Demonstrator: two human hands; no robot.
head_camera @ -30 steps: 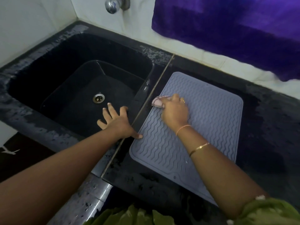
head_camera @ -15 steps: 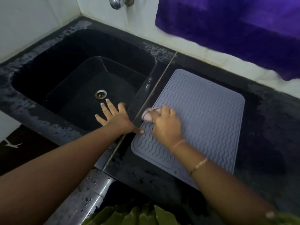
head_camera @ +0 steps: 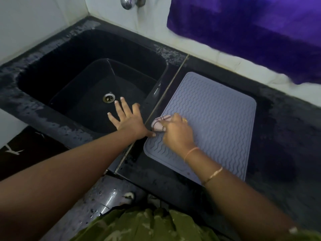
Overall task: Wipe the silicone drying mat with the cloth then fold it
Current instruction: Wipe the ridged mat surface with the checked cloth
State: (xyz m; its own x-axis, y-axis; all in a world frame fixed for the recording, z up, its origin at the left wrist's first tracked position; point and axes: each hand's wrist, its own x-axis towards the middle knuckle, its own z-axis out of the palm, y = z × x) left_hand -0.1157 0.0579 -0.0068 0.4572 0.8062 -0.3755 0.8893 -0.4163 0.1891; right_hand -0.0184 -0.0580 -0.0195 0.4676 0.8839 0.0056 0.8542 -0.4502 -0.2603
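Your right hand [head_camera: 177, 133] grips the bunched cloth [head_camera: 159, 124] at the left edge of the mat [head_camera: 217, 119], flat on the counter [head_camera: 278, 136] beside the sink [head_camera: 78, 54], while your spread left hand [head_camera: 128, 120] seems to pin that edge by the thumb against sliding.

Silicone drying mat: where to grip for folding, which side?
Likely the far right corner of the grey wavy-ribbed silicone mat, from the right: it lies flat, only its thin rim pinches, and bare black counter flanks that corner. The right hand holds a pinkish cloth at the left edge.
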